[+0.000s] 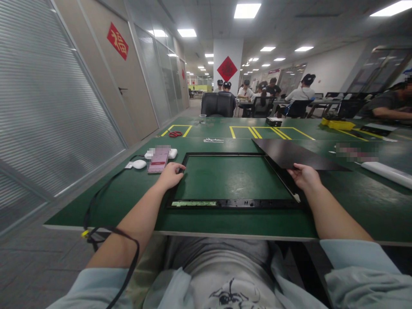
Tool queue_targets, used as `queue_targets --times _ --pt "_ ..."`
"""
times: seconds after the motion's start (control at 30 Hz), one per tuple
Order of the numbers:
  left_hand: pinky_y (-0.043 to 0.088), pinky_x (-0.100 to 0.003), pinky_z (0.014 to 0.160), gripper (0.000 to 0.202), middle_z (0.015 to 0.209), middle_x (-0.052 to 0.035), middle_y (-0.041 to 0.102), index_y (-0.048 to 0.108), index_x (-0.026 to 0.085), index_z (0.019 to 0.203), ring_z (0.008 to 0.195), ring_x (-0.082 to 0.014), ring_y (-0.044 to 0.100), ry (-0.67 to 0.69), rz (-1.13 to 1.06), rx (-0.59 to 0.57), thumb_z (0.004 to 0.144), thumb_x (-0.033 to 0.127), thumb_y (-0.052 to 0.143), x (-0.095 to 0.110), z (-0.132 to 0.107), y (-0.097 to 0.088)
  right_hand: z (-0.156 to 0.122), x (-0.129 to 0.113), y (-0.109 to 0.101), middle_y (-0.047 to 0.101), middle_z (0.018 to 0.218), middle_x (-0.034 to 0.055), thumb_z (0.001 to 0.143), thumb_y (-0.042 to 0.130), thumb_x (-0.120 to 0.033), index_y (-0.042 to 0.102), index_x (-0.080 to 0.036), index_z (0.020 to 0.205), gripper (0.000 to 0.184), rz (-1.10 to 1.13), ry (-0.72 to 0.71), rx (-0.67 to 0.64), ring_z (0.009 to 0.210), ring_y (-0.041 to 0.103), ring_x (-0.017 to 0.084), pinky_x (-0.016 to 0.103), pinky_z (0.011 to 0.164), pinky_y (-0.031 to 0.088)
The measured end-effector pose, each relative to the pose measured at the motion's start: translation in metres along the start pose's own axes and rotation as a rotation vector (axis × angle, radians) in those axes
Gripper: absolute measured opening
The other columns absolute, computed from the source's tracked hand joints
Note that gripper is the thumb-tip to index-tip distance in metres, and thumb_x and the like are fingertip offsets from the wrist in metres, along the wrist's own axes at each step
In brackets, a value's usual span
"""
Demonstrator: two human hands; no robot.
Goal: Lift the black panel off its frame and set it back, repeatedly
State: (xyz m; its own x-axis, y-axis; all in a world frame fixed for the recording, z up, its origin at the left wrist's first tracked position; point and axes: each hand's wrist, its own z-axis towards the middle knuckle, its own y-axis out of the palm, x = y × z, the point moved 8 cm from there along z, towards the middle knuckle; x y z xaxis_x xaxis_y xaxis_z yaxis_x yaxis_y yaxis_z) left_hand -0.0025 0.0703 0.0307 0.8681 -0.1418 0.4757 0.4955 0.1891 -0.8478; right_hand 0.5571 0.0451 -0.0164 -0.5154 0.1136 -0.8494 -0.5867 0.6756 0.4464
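Head view | left hand (169,174) laid open on black frame (234,203) corner | right hand (304,177) closed on dark panel (291,153), apparently by its edge | green table (354,201)

Frame (231,203) flat on bench (354,206), near front edge. Panel (296,153) overlaps frame's right rear corner. Phone (159,160) just left of frame; scissors (175,134) farther back left. Left hand (170,175) on frame's left side, right hand (304,177) on right side.
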Motion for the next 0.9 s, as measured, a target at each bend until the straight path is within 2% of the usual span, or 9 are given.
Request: queue_targets --times 0.2,0.33,0.57,0.9 --pt "0.053 -0.038 0.099 0.036 0.111 -0.0108 0.066 0.079 0.018 0.109 0.092 -0.0246 0.066 0.005 0.029 -0.021 0.075 0.020 0.065 0.001 0.000 0.001 0.004 0.002 0.003 0.068 0.070 0.0025 0.081 0.059 0.008 0.060 -0.012 0.085 0.021 -0.003 0.005 -0.052 0.055 0.067 0.013 0.020 0.053 0.061" --pt "0.053 -0.038 0.099 0.035 0.111 -0.0103 0.067 0.079 0.019 0.107 0.092 -0.0244 0.065 0.006 0.017 -0.013 0.075 0.019 0.065 0.000 0.000 0.001 -0.008 0.001 0.008 0.067 0.068 0.0016 0.085 0.053 0.007 0.060 -0.014 0.082 0.022 -0.002 0.017 -0.045 0.055 0.067 0.012 0.019 0.054 0.061" --pt "0.053 -0.039 0.100 0.035 0.109 -0.0100 0.067 0.080 0.020 0.105 0.090 -0.0242 0.065 0.003 -0.007 -0.009 0.074 0.018 0.065 -0.002 0.001 0.002 -0.029 -0.002 0.019 0.066 0.063 0.0017 0.086 0.052 0.006 0.060 -0.014 0.077 0.023 -0.026 0.032 -0.097 0.051 0.065 0.011 0.017 0.052 0.060" --pt "0.053 -0.038 0.099 0.034 0.113 -0.0108 0.065 0.080 0.019 0.107 0.092 -0.0244 0.066 -0.022 -0.002 -0.023 0.076 0.020 0.065 -0.001 -0.001 0.003 -0.045 0.005 0.035 0.069 0.063 0.0056 0.081 0.052 0.003 0.066 -0.012 0.083 0.021 -0.128 0.097 -0.275 0.050 0.066 0.014 0.019 0.047 0.058"
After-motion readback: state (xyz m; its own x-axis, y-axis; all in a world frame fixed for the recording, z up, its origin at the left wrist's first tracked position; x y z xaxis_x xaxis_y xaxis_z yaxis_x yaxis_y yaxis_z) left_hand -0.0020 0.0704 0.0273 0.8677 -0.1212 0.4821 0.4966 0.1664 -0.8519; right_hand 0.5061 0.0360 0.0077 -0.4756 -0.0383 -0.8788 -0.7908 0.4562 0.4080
